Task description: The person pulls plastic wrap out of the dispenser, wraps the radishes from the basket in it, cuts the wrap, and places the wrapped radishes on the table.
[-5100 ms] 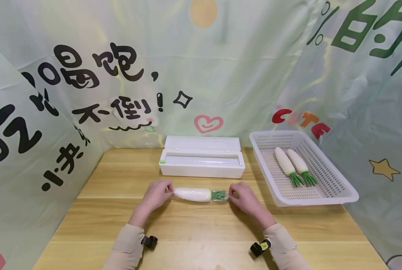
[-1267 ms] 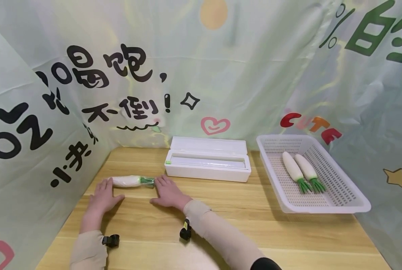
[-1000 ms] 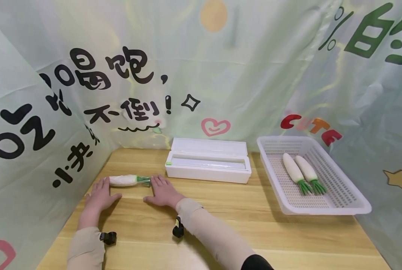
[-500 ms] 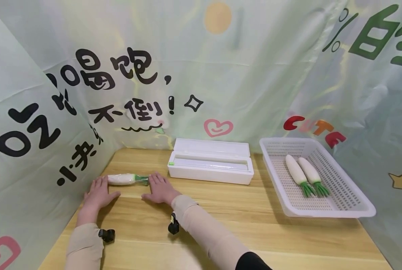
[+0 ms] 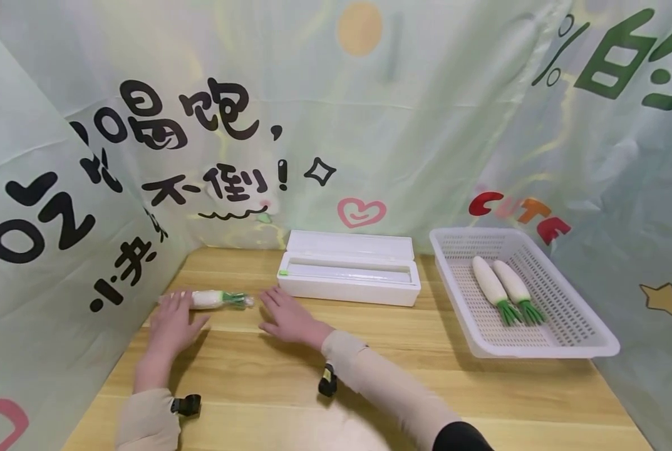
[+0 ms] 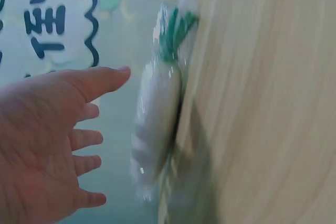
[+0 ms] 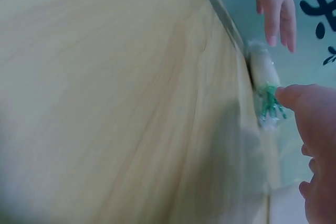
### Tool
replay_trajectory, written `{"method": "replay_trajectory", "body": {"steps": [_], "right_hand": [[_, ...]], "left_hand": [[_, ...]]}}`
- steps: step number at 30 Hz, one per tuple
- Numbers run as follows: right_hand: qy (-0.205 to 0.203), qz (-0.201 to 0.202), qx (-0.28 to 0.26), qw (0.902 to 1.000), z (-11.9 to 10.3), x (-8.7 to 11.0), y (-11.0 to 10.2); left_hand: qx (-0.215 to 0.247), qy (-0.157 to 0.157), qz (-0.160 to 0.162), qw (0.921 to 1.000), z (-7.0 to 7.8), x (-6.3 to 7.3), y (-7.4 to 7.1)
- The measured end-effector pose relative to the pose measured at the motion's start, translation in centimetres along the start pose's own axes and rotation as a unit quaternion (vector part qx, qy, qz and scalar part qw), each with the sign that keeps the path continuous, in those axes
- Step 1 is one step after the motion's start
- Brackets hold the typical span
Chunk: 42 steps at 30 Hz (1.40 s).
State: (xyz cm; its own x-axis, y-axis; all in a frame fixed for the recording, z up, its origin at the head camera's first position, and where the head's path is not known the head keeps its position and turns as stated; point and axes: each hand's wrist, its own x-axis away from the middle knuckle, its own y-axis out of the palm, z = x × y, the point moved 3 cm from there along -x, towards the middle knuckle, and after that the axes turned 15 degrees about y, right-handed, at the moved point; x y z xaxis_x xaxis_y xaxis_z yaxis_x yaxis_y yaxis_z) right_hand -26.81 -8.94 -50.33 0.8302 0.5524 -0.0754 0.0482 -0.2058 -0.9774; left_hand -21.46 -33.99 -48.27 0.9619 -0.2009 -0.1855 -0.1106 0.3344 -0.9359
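The person's left hand (image 5: 172, 322) is spread at one end of the wrapped radish (image 5: 207, 300); the right hand (image 5: 290, 319), fingers extended, is just beside its leafy end. Neither grips anything. The radish lies at the tabletop's far left. Being round, it could probably roll, so light fingertips, kept from snagging the film, would serve best. The wood-grained tabletop (image 5: 257, 388) carries a white box (image 5: 347, 290), lid raised, and a basket (image 5: 544, 351) holding two bare radishes (image 5: 488, 282). Printed cloth (image 5: 426, 125) hangs behind.

Narrow gap between white box (image 5: 349, 292) and basket (image 5: 544, 349), wrapped radish (image 5: 208, 299) farther left.
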Motion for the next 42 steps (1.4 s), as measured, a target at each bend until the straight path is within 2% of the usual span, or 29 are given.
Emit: {"method": "replay_trajectory", "body": {"steps": [6, 11, 14, 18, 21, 27, 34, 37, 42], "right_hand": [[-0.022, 0.052, -0.010, 0.9984, 2.5, 2.9, -2.1], [-0.015, 0.063, -0.020, 0.9977, 4.9, 5.6, -3.6], [-0.008, 0.079, -0.044, 0.9959, 6.4, 6.8, -4.5], [0.006, 0.123, -0.079, 0.9893, 8.7, 8.0, -5.7], [0.012, 0.168, -0.097, 0.9808, 10.4, 8.8, -6.6], [0.027, 0.265, -0.119, 0.9566, 13.9, 9.9, -8.2], [0.054, 0.348, -0.147, 0.9245, 18.0, 11.0, -9.3], [0.085, 0.357, -0.150, 0.9179, 19.8, 11.3, -9.3], [0.169, 0.311, -0.143, 0.9242, 22.4, 11.8, -8.9]], "left_hand": [[-0.013, 0.043, 0.040, 0.9982, 3.5, -0.6, -0.4], [-0.017, 0.093, 0.065, 0.9934, 6.7, -1.4, 0.0], [-0.015, 0.138, 0.102, 0.9850, 8.5, -2.2, 0.1], [-0.018, 0.203, 0.154, 0.9669, 10.6, -3.4, 0.1], [-0.023, 0.230, 0.167, 0.9584, 11.8, -4.5, 0.2], [-0.033, 0.250, 0.146, 0.9565, 13.5, -7.0, 0.6], [-0.050, 0.252, 0.100, 0.9612, 14.5, -9.8, 1.6], [-0.058, 0.247, 0.078, 0.9641, 14.7, -11.0, 2.2], [-0.063, 0.236, 0.046, 0.9687, 14.8, -12.7, 3.2]]}}
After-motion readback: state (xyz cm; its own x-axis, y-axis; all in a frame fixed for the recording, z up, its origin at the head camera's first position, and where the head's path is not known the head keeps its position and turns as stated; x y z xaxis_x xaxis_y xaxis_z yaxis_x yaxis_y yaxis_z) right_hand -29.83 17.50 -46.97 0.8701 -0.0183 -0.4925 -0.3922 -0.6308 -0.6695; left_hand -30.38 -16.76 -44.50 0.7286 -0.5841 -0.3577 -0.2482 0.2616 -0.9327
